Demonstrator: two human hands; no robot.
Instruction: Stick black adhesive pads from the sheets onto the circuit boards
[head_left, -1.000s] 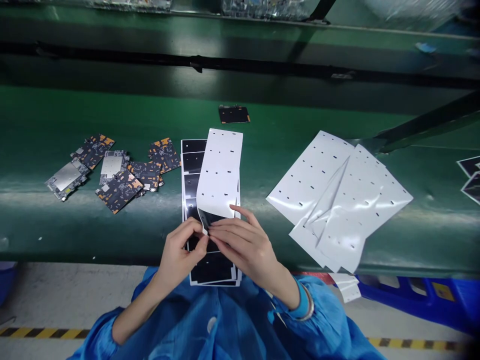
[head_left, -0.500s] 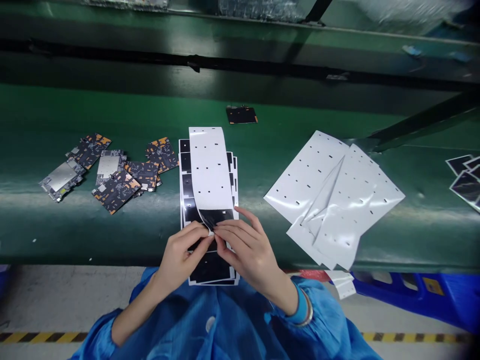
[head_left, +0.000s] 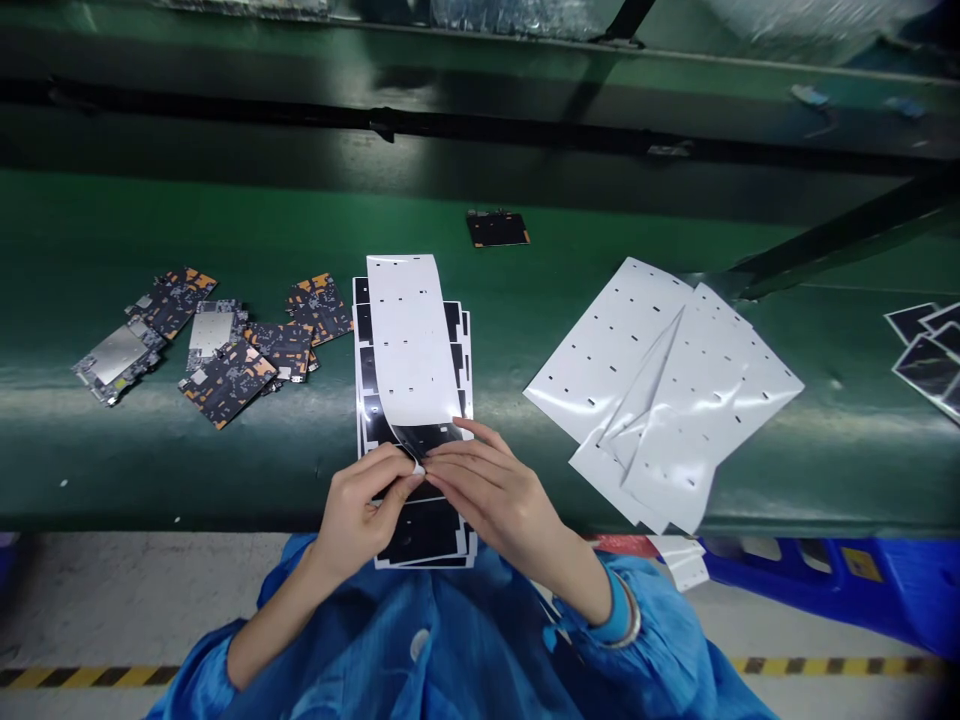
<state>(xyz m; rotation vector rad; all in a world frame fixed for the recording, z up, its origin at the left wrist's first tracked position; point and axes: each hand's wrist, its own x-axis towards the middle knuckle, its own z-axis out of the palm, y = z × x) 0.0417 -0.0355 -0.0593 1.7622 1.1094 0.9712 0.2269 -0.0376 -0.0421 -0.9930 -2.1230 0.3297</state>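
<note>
A sticker sheet (head_left: 411,340) with a white, hole-dotted backing and a black face lies curled over a stack of black label sheets (head_left: 420,530). My left hand (head_left: 367,505) pinches its near end between thumb and forefinger, where a small white edge is folded up. Against that same end are the fingertips of my right hand (head_left: 499,490), closed together, with the forefinger raised along the sheet's right side. The right thumb is mostly hidden beneath the fingers.
Several circuit boards (head_left: 229,385) are piled to the left on the green bench. One black-covered board (head_left: 498,229) lies farther back. White perforated sheets (head_left: 667,390) spread at the right, with black-and-white labels (head_left: 934,360) beyond. A blue bin (head_left: 810,580) stands below the bench edge.
My right hand has turned flatter, and its thumb has slipped under the fingers. The left hand keeps its pinch. The sheet's curl has shifted slightly, and the whole view has moved a little.
</note>
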